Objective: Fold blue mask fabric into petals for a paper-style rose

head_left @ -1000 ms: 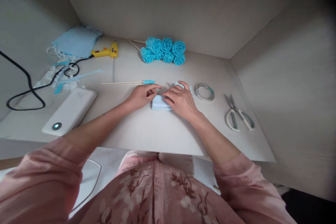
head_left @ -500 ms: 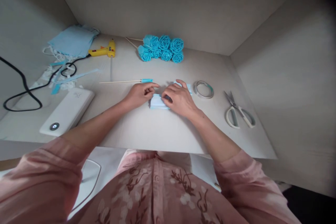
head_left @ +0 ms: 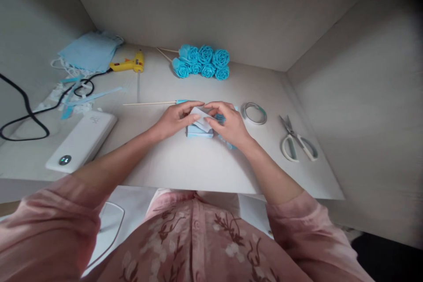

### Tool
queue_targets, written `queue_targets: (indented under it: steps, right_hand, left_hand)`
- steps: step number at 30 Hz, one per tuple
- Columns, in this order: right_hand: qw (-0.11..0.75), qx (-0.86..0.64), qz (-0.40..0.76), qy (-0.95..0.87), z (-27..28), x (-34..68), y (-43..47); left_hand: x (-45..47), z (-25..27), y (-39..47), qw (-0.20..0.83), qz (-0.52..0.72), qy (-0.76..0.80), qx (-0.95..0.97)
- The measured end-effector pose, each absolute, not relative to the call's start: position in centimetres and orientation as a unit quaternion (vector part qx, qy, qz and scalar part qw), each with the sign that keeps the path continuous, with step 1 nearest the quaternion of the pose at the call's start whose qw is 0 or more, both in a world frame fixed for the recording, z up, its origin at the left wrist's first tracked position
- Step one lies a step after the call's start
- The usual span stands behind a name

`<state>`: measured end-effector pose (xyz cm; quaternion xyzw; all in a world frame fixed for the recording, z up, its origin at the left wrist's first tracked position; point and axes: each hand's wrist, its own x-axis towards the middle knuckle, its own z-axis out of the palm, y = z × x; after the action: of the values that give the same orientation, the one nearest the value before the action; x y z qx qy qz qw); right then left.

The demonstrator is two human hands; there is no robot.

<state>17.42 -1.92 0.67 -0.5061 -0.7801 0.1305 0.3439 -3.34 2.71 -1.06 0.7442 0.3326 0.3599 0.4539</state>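
Note:
Between my hands is a small whitish square of thin fabric (head_left: 201, 119), tilted above the table. My left hand (head_left: 172, 120) pinches its left side between thumb and fingers. On the opposite side, the thumb and curled fingers of my right hand (head_left: 228, 123) grip the same piece. Just under it lies a stack of light-blue fabric pieces (head_left: 199, 133). More blue pieces (head_left: 228, 143) show partly from beneath my right hand. Behind my left hand, a thin wooden stick (head_left: 148, 104) lies flat, its blue-wrapped end partly covered by my fingers.
Blue fabric roses (head_left: 207, 62) on sticks lie at the back. To the left are a yellow glue gun (head_left: 128, 65), a pile of blue face masks (head_left: 86, 52), scraps, a black cable (head_left: 24, 93) and a white power bank (head_left: 84, 139). A tape roll (head_left: 254, 113) and scissors (head_left: 291, 134) lie right.
My right hand has lifted a fabric piece off the stack and turned, uncovering blue pieces beneath it. My left hand has moved slightly right and now grips the piece too.

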Motion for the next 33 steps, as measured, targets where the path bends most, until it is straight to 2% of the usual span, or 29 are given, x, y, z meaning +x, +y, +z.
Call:
queue_targets:
  steps: [6, 15, 19, 22, 24, 26, 29, 31, 33]
  right_hand:
    - [0.340, -0.506, 0.140, -0.780, 1.0, 17.3, -2.3]
    - [0.329, -0.510, 0.129, -0.784, 1.1, 17.3, -2.2]
    - [0.367, -0.519, 0.093, -0.766, 2.2, 19.5, -1.5]
    - [0.412, -0.558, 0.052, -0.719, 3.5, 22.8, -0.5]
    - [0.345, -0.620, 0.043, -0.704, 4.3, 25.0, -0.1]
    - [0.225, -0.685, 0.031, -0.692, 4.7, 26.6, -0.3]
    - [0.080, -0.743, 0.000, -0.664, 4.1, 27.7, -1.4]
    - [0.037, -0.747, -0.008, -0.663, 3.0, 27.9, -2.2]
    - [0.044, -0.749, -0.029, -0.661, 1.9, 28.1, -2.8]
  left_hand:
    - [-3.3, -1.6, 2.8, 0.420, 0.326, 0.353, 0.770]
    - [-3.7, -1.0, 2.6, 0.445, 0.290, 0.359, 0.767]
    - [-3.8, -0.1, 2.2, 0.487, 0.272, 0.320, 0.766]
    - [-3.9, 0.6, 1.7, 0.540, 0.192, 0.255, 0.779]
    - [-4.0, 0.7, 1.4, 0.529, 0.138, 0.216, 0.809]
    - [-4.0, 0.7, 1.4, 0.478, 0.115, 0.197, 0.848]
    - [-4.0, 0.8, 1.6, 0.384, 0.180, 0.219, 0.879]
    - [-4.1, 1.1, 1.8, 0.327, 0.262, 0.243, 0.875]
    - [-4.2, 1.4, 2.0, 0.290, 0.327, 0.256, 0.862]
